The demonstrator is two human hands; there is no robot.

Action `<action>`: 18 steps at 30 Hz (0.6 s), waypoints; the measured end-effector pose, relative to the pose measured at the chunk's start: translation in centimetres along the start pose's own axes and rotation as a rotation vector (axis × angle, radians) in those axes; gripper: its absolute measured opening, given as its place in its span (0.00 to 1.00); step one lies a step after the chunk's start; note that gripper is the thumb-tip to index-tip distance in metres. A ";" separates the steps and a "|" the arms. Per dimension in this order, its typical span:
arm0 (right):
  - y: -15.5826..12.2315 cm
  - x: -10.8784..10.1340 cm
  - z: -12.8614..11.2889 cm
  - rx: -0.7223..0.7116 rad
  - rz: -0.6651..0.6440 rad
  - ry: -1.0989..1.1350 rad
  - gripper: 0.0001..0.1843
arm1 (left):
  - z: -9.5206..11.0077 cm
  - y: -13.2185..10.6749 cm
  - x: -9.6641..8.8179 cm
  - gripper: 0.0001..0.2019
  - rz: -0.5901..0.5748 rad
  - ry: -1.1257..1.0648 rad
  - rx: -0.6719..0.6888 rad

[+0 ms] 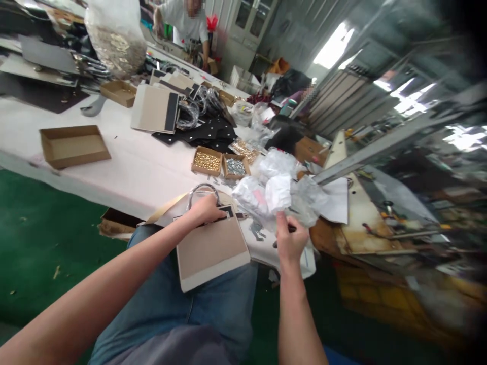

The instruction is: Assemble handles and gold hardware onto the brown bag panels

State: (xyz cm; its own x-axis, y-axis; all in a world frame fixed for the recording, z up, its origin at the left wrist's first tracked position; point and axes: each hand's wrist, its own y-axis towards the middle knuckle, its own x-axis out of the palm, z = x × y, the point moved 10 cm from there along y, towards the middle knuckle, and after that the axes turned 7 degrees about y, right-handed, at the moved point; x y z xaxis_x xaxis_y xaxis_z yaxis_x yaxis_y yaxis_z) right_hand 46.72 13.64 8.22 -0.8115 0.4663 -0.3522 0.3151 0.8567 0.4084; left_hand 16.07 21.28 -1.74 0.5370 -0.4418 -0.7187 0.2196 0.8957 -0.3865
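Note:
A beige handbag (210,248) with a pale bottom band and a silver ring handle (203,191) rests on my lap in jeans. My left hand (207,209) is closed on the bag's top edge, by a dark strap. Just to the right, my right hand (289,238) is closed around a small dark tool; I cannot make out what it is. Crumpled clear plastic bags (279,190) lie right above that hand on the table edge.
Small cardboard trays of gold studs (207,161) and silver parts (235,167) sit on the white table (133,167). An open cardboard box (72,146) lies left, stacked beige panels (154,109) behind. Another person (186,23) works at the far end. Cluttered machinery stands right.

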 end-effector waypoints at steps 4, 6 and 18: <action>-1.2 -7.3 2.3 -0.228 0.173 -0.214 0.32 | 0.2 0.6 0.2 0.16 0.016 0.008 0.033; -0.5 -7.9 2.3 -0.368 0.116 -0.272 0.31 | 0.5 0.5 0.0 0.16 0.041 0.019 0.054; 0.2 -2.3 10.0 -0.418 -0.417 -0.598 0.26 | 1.2 -1.3 -0.8 0.17 0.021 -0.047 0.055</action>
State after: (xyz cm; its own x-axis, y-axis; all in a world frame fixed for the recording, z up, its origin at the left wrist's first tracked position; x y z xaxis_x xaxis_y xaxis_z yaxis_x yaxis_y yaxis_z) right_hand 53.59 14.88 0.71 -0.3860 0.2684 -0.8826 -0.2567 0.8877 0.3822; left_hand 16.37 20.54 0.00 0.5789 -0.4216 -0.6980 0.2518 0.9066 -0.3387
